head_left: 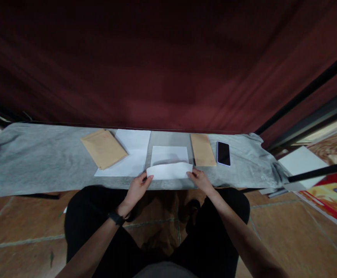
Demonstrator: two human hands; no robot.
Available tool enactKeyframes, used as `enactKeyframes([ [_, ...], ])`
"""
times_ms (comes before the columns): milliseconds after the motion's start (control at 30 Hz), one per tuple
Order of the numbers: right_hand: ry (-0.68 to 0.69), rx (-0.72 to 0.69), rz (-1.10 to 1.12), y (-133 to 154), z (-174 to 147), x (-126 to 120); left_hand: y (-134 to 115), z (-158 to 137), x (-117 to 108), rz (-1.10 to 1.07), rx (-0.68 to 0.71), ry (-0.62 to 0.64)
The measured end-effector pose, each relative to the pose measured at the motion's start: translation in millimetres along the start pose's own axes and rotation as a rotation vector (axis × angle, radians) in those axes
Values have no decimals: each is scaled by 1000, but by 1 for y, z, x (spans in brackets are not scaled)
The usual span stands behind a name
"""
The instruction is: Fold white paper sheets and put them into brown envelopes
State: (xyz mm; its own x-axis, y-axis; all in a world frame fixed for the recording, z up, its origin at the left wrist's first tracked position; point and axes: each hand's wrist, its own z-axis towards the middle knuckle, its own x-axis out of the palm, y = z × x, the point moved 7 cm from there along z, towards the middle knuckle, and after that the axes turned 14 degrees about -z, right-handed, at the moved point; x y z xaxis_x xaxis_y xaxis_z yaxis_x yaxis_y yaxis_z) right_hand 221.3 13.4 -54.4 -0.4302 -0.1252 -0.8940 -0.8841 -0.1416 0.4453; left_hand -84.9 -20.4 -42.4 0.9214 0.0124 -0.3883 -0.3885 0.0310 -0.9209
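Grey cloth (46,158) covers the long worktop (249,170), whose far edge runs along dark red fabric (162,88); brown floor tiles (284,231) show below. Just inside the near edge, around its middle, the left hand (136,190) and the right hand (201,180) pinch opposite ends of a white paper (170,171). Toward the worktop's right end, a phone (223,153) lies beside a flat brown envelope (203,151).

We hold our left hand (138,188) and right hand (201,180) apart, each set in a pinch, thumbs (149,179) uppermost. Our bare forearms (94,241) converge forward.
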Motion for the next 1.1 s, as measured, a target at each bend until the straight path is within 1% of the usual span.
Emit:
enactKeyframes([
  [100, -19, 43, -62, 2, 8, 1, -3, 10, 2, 76, 0, -91],
  [200, -19, 99, -120, 2, 14, 3, -8, 21, 6, 227, -48, -144],
  [333, -12, 143, -191, 3, 23, 2, -18, 36, 11, 507, -175, -119],
  [433, 17, 162, -253, 4, 32, 2, -25, 49, 14, 635, -243, -64],
  [500, 36, 180, -291, 4, 39, 1, -29, 57, 15, 673, -264, -31],
  [600, 35, 209, -327, 6, 48, -1, -33, 66, 17, 728, -280, -22],
  [767, 6, 230, -355, 11, 59, -2, -33, 75, 22, 786, -250, -72],
  [967, -66, 251, -312, 11, 73, 1, -23, 89, 26, 808, -215, -132],
  [1100, -110, 256, -432, 13, 78, 6, -19, 101, 27, 826, -220, -156],
])
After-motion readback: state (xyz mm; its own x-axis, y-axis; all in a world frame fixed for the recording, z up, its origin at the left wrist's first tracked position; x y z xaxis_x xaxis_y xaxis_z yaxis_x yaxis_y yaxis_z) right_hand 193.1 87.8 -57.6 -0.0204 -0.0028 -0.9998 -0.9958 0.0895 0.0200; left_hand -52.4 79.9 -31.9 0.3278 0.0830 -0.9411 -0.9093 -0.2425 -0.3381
